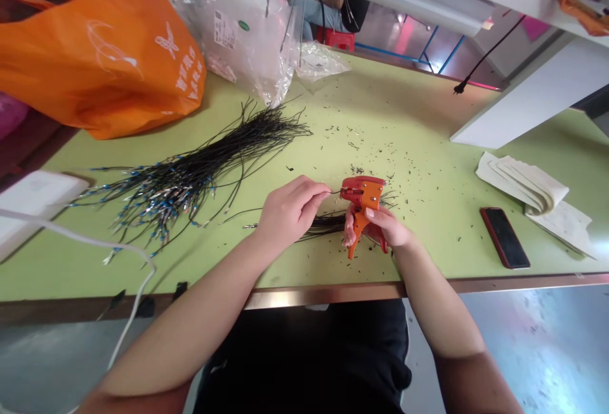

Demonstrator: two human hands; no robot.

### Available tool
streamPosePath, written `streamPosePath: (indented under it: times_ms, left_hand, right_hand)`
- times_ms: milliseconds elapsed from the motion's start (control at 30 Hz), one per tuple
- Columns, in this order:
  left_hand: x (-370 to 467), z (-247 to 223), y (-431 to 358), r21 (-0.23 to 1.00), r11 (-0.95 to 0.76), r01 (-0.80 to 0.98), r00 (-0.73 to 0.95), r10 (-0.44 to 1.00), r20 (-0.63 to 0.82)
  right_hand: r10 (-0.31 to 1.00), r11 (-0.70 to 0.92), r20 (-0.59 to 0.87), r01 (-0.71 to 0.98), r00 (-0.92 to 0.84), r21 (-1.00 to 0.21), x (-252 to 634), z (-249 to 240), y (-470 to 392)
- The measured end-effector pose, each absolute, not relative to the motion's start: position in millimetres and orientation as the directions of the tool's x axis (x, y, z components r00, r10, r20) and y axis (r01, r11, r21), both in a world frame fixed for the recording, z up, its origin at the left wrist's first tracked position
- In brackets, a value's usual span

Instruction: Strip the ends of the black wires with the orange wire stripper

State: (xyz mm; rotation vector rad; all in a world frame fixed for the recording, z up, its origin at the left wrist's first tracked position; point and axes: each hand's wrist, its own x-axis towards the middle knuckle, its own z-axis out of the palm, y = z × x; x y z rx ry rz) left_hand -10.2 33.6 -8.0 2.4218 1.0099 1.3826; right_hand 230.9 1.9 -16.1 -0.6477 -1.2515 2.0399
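An orange-red wire stripper (pixel 365 193) is in my right hand (pixel 386 226), whose fingers wrap round its handles. My left hand (pixel 291 208) pinches a thin black wire (pixel 335 192) between thumb and fingertips. The wire's end reaches the jaws of the stripper, on its left side. Beneath both hands lies a small bundle of black wires (pixel 324 226), partly hidden by them. Further left on the green table (pixel 419 224) spreads a large bundle of black wires (pixel 223 151) with blue and silvery ends.
An orange bag (pixel 118 52) and clear plastic bags (pixel 242 33) stand at the back left. A phone (pixel 505 238) and folded cloth (pixel 533 192) lie at the right, near a white panel (pixel 528 94). Small black scraps dot the table. A seated person (pixel 328 11) is partly visible beyond.
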Motion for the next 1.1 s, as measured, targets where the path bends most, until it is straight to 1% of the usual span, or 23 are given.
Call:
streamPosePath:
  times_ms: [100,200,433,733,933,1100]
  left_hand:
    - [-9.7,-9.7,35.0,0.413,-0.786,0.46,0.345,0.586,0.733]
    - [-8.9,-10.8,35.4,0.396,-0.794,0.461,0.357,0.575,0.736]
    - [-8.0,-10.4,34.8,0.392,-0.791,0.471,0.366,0.579,0.729]
    - [-8.5,-8.2,34.8,0.413,-0.787,0.458,0.358,0.589,0.725]
    - [-8.5,-8.4,34.9,0.412,-0.789,0.457,0.362,0.587,0.724]
    - [-8.2,-9.0,35.2,0.433,-0.779,0.454,0.352,0.603,0.716]
  right_hand:
    - [0.727,-0.343,-0.082,-0.257,-0.682,-0.904,231.3,-17.2,2.1]
    - [0.733,-0.344,-0.085,-0.26,-0.675,-0.902,230.5,-17.0,1.2]
    - [0.73,-0.361,-0.118,-0.233,-0.674,-0.903,228.1,-16.8,-0.9]
    - [0.756,-0.331,-0.1,-0.247,-0.646,-0.911,227.5,-16.4,-2.3]
    - [0.762,-0.348,-0.137,-0.221,-0.633,-0.911,227.0,-20.6,-2.2]
    - [0.783,-0.316,-0.117,-0.23,-0.611,-0.92,222.0,-17.8,-3.1]
